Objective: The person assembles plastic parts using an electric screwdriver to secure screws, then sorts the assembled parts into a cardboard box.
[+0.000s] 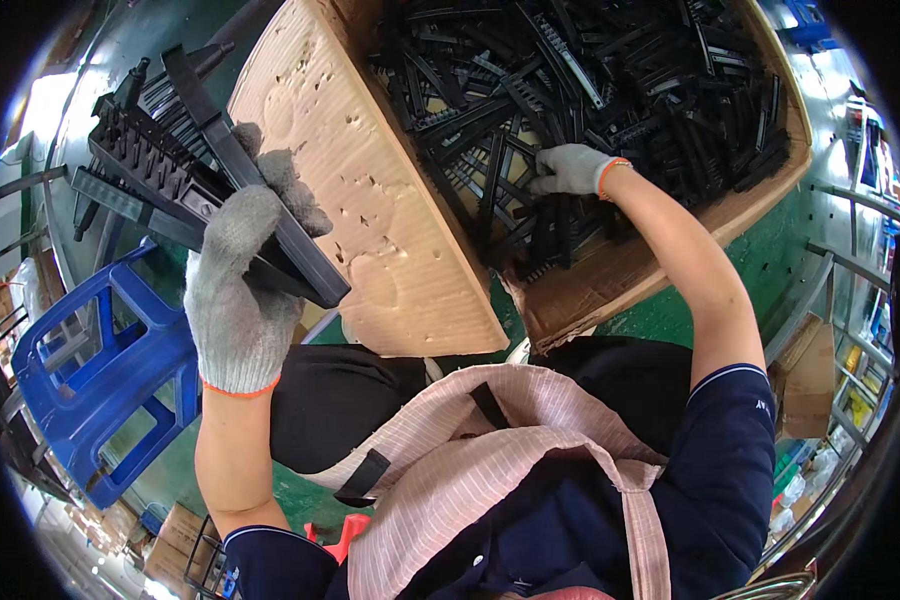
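Black plastic strips [220, 170], long and toothed along one side, several stacked as a bundle, held up at the left of the view, above a blue plastic stool [100, 380]. Left hand [245, 270], in a grey knit glove with orange cuff, fingers closed around the bundle at its near end. Right hand [573, 168], gloved alike, reaches into a large cardboard box [390, 220] and rests on a loose heap of matching black parts [610, 90]; its fingers curl down among the pieces, though whether they grip one I cannot tell. Box stands tilted toward the person, on a green floor [660, 310], one flap folded outward between the two hands. Pink striped apron [490, 470] over dark clothing at lower centre. Handling note, as a judgement: keep the held strips aligned and squeezed flat so none slides out, and lift a single piece cleanly from the tangle, teeth facing the same way as the stack
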The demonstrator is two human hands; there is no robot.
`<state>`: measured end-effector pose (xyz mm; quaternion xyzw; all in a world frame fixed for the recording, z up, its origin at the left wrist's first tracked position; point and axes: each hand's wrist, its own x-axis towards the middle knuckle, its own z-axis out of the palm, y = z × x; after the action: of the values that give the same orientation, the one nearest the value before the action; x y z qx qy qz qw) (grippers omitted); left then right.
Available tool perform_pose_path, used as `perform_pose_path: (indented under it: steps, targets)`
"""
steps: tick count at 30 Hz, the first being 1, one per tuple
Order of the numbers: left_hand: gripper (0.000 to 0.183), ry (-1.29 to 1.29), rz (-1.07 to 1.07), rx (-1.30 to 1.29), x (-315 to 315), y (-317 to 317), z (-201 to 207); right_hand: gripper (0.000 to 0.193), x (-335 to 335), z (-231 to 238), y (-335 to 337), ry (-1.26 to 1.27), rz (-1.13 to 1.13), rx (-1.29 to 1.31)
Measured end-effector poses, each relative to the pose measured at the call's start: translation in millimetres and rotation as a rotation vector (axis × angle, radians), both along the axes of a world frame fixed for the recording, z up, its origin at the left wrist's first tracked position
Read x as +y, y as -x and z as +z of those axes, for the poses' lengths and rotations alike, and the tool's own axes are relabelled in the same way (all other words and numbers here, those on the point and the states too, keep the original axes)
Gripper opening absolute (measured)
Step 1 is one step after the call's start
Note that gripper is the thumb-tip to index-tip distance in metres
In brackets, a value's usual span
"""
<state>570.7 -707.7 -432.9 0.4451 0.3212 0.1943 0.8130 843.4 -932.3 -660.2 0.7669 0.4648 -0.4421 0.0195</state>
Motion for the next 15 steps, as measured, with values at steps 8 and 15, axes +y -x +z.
perform_pose_path:
  steps: [8, 15]
  targets:
    - [0.054, 0.098, -0.008, 0.003, -1.5, 3.0, 8.3, 0.034, 26.4, 155.3, -16.8, -0.546, -0.154, -0.161]
    - [0.03, 0.309, -0.069, -0.128, -16.0, -12.1, 9.2, 0.018, 82.5, 272.1, 45.7, -1.665, -0.023, -0.795]
